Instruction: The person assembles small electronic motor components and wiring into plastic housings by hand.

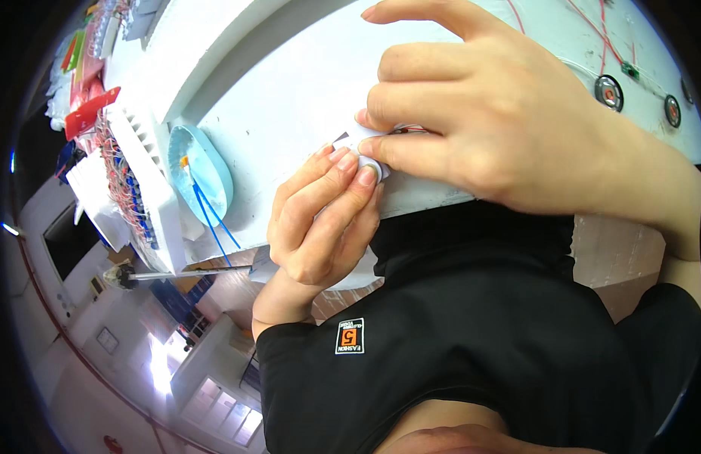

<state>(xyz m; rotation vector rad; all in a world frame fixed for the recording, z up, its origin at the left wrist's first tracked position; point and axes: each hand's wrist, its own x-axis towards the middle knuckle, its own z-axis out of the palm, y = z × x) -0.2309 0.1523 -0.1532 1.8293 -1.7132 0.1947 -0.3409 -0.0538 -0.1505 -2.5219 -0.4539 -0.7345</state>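
My left hand (324, 208) is closed, its fingertips pinching a small white part (353, 141) above the table's near edge. From the right, my right hand (471, 121) meets it, with thumb and index finger closed on the same white part. The right hand's upper fingers are bent and partly spread. Thin red and dark wires (412, 129) show between its fingers beside the part. Most of the white part is covered by my fingertips, so its full shape cannot be made out.
On the white table (282, 83), a light blue oval dish (223, 170) holds an orange-tipped item with two thin blue legs. White foam trays (165, 204) with wired parts stand at the left. Black round speakers (609, 93) and a small green circuit board (630, 71) lie at right.
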